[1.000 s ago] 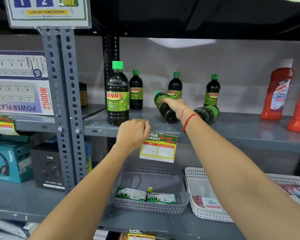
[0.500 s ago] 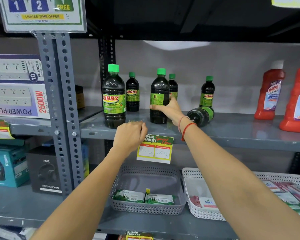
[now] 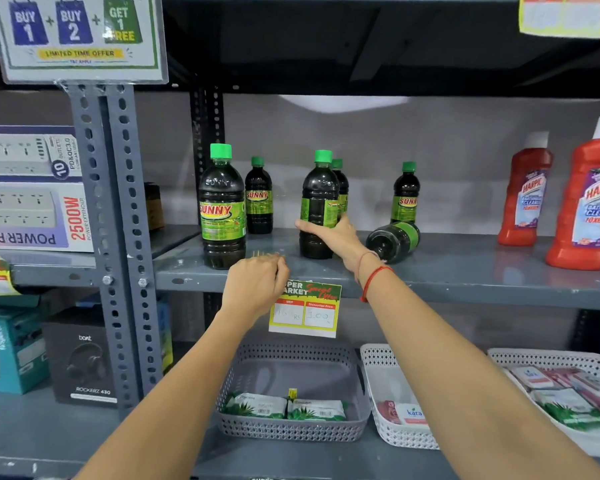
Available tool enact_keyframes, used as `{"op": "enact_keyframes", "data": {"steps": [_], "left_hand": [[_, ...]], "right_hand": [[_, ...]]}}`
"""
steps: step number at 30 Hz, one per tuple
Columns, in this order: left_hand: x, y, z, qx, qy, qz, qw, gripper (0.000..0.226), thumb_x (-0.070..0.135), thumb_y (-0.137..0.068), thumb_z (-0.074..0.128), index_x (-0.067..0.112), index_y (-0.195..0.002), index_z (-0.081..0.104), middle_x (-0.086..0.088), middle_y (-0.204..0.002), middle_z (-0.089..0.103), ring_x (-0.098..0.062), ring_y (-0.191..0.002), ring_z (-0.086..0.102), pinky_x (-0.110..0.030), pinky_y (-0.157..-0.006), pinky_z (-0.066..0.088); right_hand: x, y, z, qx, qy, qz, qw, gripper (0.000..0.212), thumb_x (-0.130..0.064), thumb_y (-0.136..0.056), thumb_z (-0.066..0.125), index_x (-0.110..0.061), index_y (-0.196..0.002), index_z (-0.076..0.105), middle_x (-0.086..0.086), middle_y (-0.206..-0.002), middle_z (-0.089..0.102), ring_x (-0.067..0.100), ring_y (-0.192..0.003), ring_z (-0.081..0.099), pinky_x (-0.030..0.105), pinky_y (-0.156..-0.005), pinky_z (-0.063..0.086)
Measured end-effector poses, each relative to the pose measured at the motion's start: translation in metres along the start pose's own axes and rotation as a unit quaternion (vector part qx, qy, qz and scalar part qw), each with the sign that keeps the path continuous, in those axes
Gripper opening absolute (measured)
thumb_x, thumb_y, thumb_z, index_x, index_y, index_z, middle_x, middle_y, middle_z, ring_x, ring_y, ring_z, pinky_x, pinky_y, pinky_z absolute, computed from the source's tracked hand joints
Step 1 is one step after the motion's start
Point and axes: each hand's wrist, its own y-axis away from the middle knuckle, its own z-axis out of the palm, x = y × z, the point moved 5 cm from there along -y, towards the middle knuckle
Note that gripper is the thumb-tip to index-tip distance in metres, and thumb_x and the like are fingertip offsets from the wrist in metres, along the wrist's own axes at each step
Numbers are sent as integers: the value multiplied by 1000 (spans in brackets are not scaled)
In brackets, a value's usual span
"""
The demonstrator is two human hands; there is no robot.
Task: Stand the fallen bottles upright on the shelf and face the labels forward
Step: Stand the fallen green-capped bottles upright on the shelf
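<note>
Dark bottles with green caps and green SUNNY labels stand on the grey metal shelf (image 3: 465, 271). My right hand (image 3: 333, 233) grips an upright bottle (image 3: 317, 192) at its lower half; its label is turned to the right, away from me. To its right one bottle lies on its side (image 3: 394, 240), base toward me. A large bottle (image 3: 222, 209) stands at the front left with its label forward. Three smaller ones stand at the back (image 3: 258, 197) (image 3: 340, 181) (image 3: 406, 194). My left hand (image 3: 257, 284) rests as a loose fist on the shelf's front edge, holding nothing.
Red Harpic cleaner bottles (image 3: 525, 192) (image 3: 593, 206) stand at the right of the shelf. A price tag (image 3: 303, 308) hangs from the shelf edge. Below are a grey basket (image 3: 291, 431) and white baskets (image 3: 395, 441) with packets. A perforated steel upright (image 3: 111, 237) borders the left.
My right hand has lifted a fallen bottle from its side to upright on the shelf and still holds it. The left hand has stayed at the shelf edge.
</note>
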Motion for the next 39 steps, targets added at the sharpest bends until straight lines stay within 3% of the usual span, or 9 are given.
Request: {"op": "enact_keyframes", "data": {"steps": [3, 5, 9, 12, 17, 19, 25, 31, 39], "left_hand": [[-1, 0, 0, 5, 5, -2, 1000, 78, 40, -82, 0, 11, -95, 71, -5, -98, 76, -23, -85, 69, -38, -68, 55], [-1, 1, -1, 8, 8, -2, 1000, 76, 39, -83, 1, 11, -93, 72, -5, -94, 76, -23, -81, 69, -38, -65, 54], [0, 0, -2, 12, 14, 0, 1000, 74, 38, -84, 4, 10, -92, 72, -6, -91, 77, -24, -78, 70, -38, -62, 54], [0, 1, -2, 12, 11, 1, 1000, 73, 38, -85, 5, 10, -91, 72, -6, -88, 77, -24, -76, 69, -36, -59, 53], [0, 1, -2, 16, 8, 3, 1000, 74, 38, -84, 3, 11, -92, 72, -4, -87, 76, -23, -73, 68, -34, -57, 49], [-1, 1, -2, 20, 8, 4, 1000, 74, 38, -84, 3, 11, -92, 72, -4, -87, 76, -23, -74, 68, -34, -57, 49], [0, 0, -3, 22, 17, 7, 1000, 72, 37, -85, 7, 8, -90, 72, -7, -87, 77, -25, -74, 69, -37, -58, 52], [0, 0, -1, 19, 11, 8, 1000, 72, 37, -85, 6, 10, -91, 72, -5, -89, 77, -23, -77, 69, -35, -60, 52], [-1, 1, -2, 14, 7, 2, 1000, 73, 39, -84, 4, 12, -94, 72, -4, -91, 76, -23, -78, 69, -36, -61, 53]], "right_hand": [[4, -2, 0, -56, -75, -2, 996, 73, -20, -73, 81, -8, -135, 46, 13, -129, 62, 29, -122, 57, 41, -106, 44], [5, -2, -3, -25, -36, -19, 999, 63, -20, -72, 81, -10, -127, 51, 12, -124, 65, 28, -118, 59, 40, -102, 46], [-3, 2, 0, 87, 159, -68, 981, 97, -56, -58, 84, -7, -132, 44, 13, -130, 56, 31, -123, 52, 45, -104, 44], [1, 1, 2, 50, 91, -25, 994, 119, -64, -49, 83, -9, -143, 35, 12, -143, 47, 30, -135, 43, 47, -112, 36], [9, -7, -5, -115, -104, 24, 988, 70, -16, -75, 80, -8, -137, 48, 5, -123, 64, 24, -125, 55, 27, -93, 46], [11, -8, -8, -128, -129, 23, 983, 62, -5, -77, 77, -4, -134, 51, 11, -128, 64, 28, -127, 56, 34, -105, 44], [-1, 3, -3, 21, 77, -64, 995, 94, -59, -48, 85, -18, -127, 56, 6, -130, 62, 25, -125, 52, 44, -109, 41], [9, -2, -10, -75, -33, -16, 997, 65, -19, -68, 86, -11, -125, 56, 7, -123, 66, 25, -121, 59, 43, -108, 43], [2, 6, -8, 6, 45, -61, 997, 60, -44, -60, 88, -23, -112, 64, 2, -116, 69, 19, -111, 61, 36, -102, 48]]}}
